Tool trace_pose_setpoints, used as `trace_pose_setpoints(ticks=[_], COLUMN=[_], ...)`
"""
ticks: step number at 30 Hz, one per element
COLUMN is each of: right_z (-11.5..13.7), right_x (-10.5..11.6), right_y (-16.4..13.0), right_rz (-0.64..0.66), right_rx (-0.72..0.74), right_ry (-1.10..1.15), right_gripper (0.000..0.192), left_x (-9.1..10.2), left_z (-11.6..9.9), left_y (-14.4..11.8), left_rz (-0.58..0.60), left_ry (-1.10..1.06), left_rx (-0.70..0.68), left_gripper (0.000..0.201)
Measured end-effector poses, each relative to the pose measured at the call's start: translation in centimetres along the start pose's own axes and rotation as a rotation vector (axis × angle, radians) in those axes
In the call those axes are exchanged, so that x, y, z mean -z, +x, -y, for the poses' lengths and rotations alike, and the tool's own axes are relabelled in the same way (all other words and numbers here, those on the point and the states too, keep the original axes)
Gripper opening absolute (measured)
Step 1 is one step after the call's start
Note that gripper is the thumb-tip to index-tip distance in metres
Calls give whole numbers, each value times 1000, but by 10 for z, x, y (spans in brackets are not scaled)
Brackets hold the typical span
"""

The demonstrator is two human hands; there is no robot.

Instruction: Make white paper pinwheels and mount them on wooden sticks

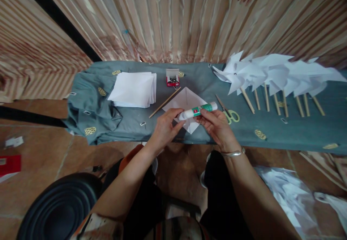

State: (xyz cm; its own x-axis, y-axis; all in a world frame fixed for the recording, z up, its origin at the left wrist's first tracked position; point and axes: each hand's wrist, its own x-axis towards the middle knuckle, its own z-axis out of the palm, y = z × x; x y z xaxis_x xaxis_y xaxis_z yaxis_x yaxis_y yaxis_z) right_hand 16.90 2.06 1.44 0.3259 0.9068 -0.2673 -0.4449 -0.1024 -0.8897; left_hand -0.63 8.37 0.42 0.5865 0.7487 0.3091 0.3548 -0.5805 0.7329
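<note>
Holding the glue stick level between both hands, above the near edge of the counter. Your right hand has its fingers closed on the green body; your left hand pinches the white cap end, pointing to 9 o'clock. Judgement: twist the cap with the left fingers and keep the right grip firm so the tube does not roll. Both forearms come up from 6 o'clock, wrists converging, palms facing in. The cut paper square lies directly under the stick. Wooden stick at 10 o'clock, scissors at 3 o'clock, finished paper pinwheels at 2 o'clock.
</note>
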Motion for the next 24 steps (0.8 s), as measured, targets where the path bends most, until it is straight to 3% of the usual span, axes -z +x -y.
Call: trace_pose_setpoints(ticks=[13, 24], right_z=[-5, -24], right_x=[2, -14], right_y=[2, 4], right_rz=[-52, -82], right_rx=[25, 45], right_ry=[-113, -212], right_gripper=[41, 39], left_x=[-2, 2], left_z=[3, 5], left_y=[-2, -6], left_rz=[-23, -55], left_ry=[76, 115], left_rx=[-83, -118], left_gripper=[29, 28])
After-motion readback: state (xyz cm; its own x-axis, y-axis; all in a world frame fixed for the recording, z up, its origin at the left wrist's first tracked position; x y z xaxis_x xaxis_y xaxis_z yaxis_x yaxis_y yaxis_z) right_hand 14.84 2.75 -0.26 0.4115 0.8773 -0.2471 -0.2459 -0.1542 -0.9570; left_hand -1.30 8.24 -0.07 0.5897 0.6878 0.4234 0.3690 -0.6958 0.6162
